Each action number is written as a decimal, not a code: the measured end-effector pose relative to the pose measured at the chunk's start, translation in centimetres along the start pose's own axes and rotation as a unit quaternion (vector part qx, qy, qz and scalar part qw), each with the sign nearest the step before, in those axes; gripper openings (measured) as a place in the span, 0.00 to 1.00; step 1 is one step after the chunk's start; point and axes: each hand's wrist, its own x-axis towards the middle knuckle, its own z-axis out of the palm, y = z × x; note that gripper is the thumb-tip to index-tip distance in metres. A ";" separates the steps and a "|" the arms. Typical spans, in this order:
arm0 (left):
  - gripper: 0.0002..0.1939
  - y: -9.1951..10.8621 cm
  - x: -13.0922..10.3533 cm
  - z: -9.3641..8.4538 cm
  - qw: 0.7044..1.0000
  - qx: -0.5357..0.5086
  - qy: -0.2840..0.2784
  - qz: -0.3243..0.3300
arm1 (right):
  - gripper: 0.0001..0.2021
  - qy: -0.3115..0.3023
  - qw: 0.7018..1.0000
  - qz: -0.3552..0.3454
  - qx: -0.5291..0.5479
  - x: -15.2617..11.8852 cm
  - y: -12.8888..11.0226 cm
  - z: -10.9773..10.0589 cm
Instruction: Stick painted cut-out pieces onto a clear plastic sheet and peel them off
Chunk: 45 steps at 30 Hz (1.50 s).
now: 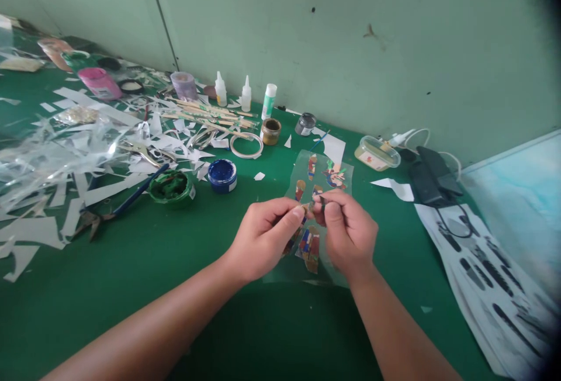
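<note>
My left hand [265, 238] and my right hand [350, 232] meet over a clear plastic sheet [331, 264], both closed in a pinch. Between their fingertips is a small painted piece [312, 207], mostly hidden, with greenish and brown tones. On the sheet lie several painted cut-out pieces [310, 248] in red, blue and gold. A figure-like piece [335, 175] with green parts lies at the sheet's far right corner.
An open blue paint jar [222, 176] and a green paint tub [172, 188] stand to the left, by pliers [92, 223] and paper scraps [33, 232]. Behind are a gold paint jar [270, 132] and a glue stick [269, 102]. Printed paper [477, 287] lies right.
</note>
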 end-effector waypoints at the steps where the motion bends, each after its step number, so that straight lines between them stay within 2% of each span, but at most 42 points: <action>1: 0.16 -0.1 0.0 0.0 1.000 -0.007 -0.005 -0.009 | 0.08 0.002 1.000 0.002 0.001 0.0 -0.1 0.0; 5: 0.14 0.0 0.1 0.0 0.997 -0.057 0.000 -0.061 | 0.09 -0.019 0.999 -0.024 0.010 0.0 -0.4 0.0; 11: 0.11 -0.1 0.3 0.0 0.986 -0.143 0.001 -0.088 | 0.15 -0.043 0.996 -0.070 -0.018 0.1 -0.4 -0.2; 16: 0.11 -0.3 0.3 0.0 0.978 -0.182 0.000 -0.102 | 0.15 -0.045 0.995 -0.079 -0.029 0.1 -0.5 0.0; 25: 0.11 -0.1 0.2 0.0 0.980 -0.164 0.023 -0.108 | 0.15 -0.034 0.994 -0.091 -0.040 0.1 -0.3 0.0; 35: 0.10 -0.1 0.3 0.3 0.947 -0.270 0.013 -0.174 | 0.15 -0.041 0.994 -0.098 -0.038 0.0 -0.5 0.1; 45: 0.09 -0.3 0.2 0.4 0.931 -0.327 -0.008 -0.163 | 0.14 -0.048 0.995 -0.087 -0.024 0.0 -0.5 0.2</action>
